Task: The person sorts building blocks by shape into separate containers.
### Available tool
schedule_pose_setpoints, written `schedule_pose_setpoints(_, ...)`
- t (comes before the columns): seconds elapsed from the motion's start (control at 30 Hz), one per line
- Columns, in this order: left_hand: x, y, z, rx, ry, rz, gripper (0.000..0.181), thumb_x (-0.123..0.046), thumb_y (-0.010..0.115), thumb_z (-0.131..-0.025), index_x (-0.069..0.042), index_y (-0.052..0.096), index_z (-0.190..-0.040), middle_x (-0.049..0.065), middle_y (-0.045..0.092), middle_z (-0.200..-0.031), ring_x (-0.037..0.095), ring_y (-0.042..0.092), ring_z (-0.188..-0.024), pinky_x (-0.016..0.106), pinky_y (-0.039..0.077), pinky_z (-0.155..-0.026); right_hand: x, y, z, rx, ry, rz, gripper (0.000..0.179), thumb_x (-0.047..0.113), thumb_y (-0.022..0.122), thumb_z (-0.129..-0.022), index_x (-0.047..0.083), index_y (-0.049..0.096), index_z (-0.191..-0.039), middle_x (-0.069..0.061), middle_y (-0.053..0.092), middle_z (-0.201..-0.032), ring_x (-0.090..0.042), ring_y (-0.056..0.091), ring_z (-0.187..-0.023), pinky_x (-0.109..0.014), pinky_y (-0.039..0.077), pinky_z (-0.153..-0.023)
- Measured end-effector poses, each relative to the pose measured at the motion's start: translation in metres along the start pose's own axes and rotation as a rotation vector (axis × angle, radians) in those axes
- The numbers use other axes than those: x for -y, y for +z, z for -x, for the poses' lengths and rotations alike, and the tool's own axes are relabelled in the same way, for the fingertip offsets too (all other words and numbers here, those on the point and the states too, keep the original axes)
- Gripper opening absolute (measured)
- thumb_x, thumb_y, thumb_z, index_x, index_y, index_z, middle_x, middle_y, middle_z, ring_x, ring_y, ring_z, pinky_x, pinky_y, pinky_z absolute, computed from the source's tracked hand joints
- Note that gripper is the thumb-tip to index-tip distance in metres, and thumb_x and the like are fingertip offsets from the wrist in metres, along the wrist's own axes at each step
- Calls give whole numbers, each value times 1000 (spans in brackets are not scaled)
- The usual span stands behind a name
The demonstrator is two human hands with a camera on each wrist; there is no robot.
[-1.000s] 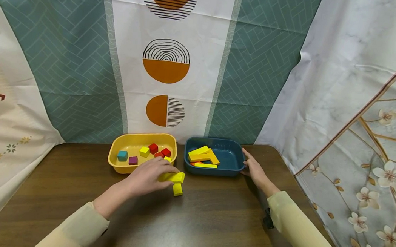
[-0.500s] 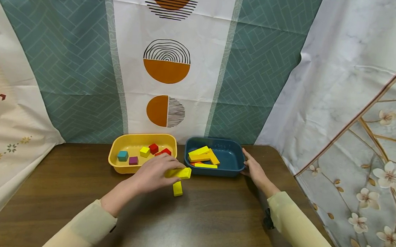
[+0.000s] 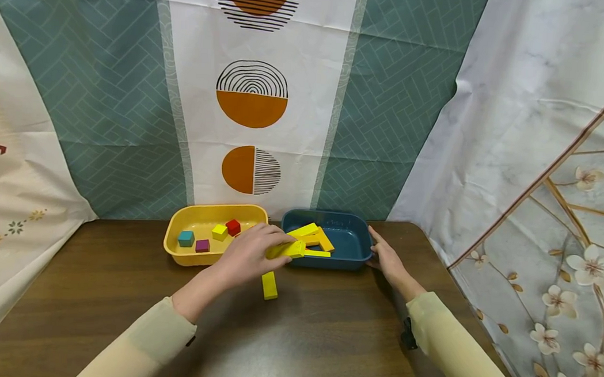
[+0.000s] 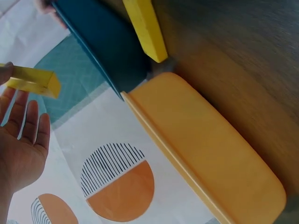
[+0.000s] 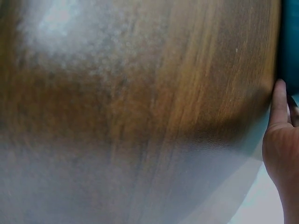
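My left hand (image 3: 254,250) pinches a yellow rectangular block (image 4: 35,81) between thumb and fingers, raised at the near left edge of the dark blue bin (image 3: 346,266). In the head view the block overlaps that bin's corner. Several yellow blocks (image 3: 325,240) lie piled in the bin's left half, with a bit of orange-red under them. My right hand (image 3: 390,262) touches the bin's right end, fingers along its outer wall, as the right wrist view (image 5: 282,144) also shows. Another yellow block (image 3: 269,286) lies on the table below my left hand.
Left of the blue bin stands a yellow bin (image 3: 188,259) holding a teal cube (image 3: 186,239), a purple cube (image 3: 202,246), a yellow cube (image 3: 220,232) and a red cube (image 3: 233,227). My left hand hides its right part. A patterned cloth (image 3: 251,168) hangs behind both bins.
My left hand has moved right and away from me with the yellow block, from beside the yellow bin to the blue bin's edge. The right hand stays at the blue bin's end.
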State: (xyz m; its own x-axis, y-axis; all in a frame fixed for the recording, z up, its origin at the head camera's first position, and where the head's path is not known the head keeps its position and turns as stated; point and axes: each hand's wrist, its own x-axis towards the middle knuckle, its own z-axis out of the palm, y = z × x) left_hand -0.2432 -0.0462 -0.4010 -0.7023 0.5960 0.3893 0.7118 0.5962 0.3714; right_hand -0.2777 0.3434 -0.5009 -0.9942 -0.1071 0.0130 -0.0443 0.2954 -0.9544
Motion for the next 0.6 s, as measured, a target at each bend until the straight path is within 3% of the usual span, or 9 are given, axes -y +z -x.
schedule_pose_setpoints(0.17,-5,3,-9,-15,10,-21,38,-34,81,-89,-22,75,-125,-6,70,-117,15,55,-106,32,51,-87,2,0,2,3,-9,-8,63,11,30,-105,18,15,-166,-11,5,-171,-42,24,-149,-63,40,-108)
schedule_pose_setpoints(0.6,-15,9,-28,-41,-35,7,41,-35,80,-90,-21,73,-128,-2,70,-120,18,56,-108,33,51,-87,2,0,3,2,-4,8,61,13,29,-107,19,15,-166,-10,6,-171,-41,24,-149,-64,39,-108)
